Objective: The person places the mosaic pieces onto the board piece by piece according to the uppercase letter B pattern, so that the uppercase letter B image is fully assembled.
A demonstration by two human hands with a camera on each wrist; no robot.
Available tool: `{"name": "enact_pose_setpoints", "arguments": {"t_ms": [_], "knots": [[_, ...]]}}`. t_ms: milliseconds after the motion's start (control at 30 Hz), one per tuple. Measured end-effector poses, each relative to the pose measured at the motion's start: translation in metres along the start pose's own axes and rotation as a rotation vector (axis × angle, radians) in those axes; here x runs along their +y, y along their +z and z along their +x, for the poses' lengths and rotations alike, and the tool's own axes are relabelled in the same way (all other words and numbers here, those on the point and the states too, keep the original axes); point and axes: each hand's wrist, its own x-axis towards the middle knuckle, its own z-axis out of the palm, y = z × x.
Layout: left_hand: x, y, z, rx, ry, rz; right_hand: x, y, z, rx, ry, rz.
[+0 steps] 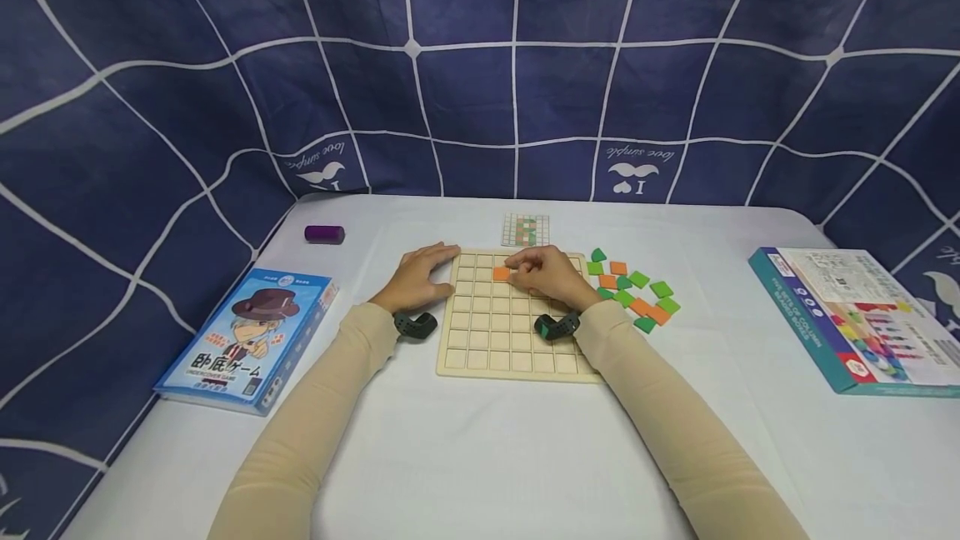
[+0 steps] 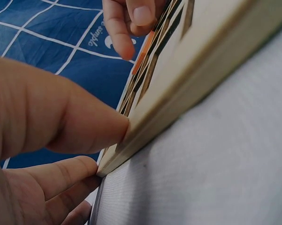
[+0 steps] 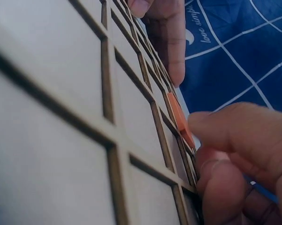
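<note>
A pale wooden grid board point(image 1: 480, 340) lies on the white table, and an orange square tile point(image 1: 501, 273) sits in its far part. My right hand point(image 1: 551, 273) is over the board, thumb and fingers bent together at an orange tile point(image 3: 176, 110); whether this is a second tile beside the first is hard to tell. At the board's left edge rests my left hand point(image 1: 420, 277), fingers extended. In the left wrist view, its thumb point(image 2: 94, 119) touches the board's side and its fingertips reach the corner. My right forearm covers the board's near right corner.
Loose orange and green tiles point(image 1: 637, 279) lie right of the board. Beyond it is a small pattern card point(image 1: 526, 230). A purple cylinder point(image 1: 324, 234) and a blue game box point(image 1: 251, 336) stand left; a larger teal-edged box point(image 1: 862, 323) lies right. Dark blue cloth point(image 1: 465, 98) hangs behind.
</note>
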Motion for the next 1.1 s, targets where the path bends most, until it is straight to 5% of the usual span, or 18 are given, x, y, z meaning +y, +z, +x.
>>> {"name": "enact_pose_setpoints", "arguments": {"t_ms": [433,667,1100], "knots": [[0.002,0.000,0.000,0.000,0.001,-0.001,-0.011,-0.015,-0.007,-0.055,0.040,0.234],[0.002,0.000,0.000,0.000,-0.005,0.001,-0.017,-0.035,-0.023,-0.097,0.033,0.227],[0.000,0.000,0.000,-0.001,-0.011,-0.002,-0.002,-0.088,-0.064,0.009,0.028,0.187]]}}
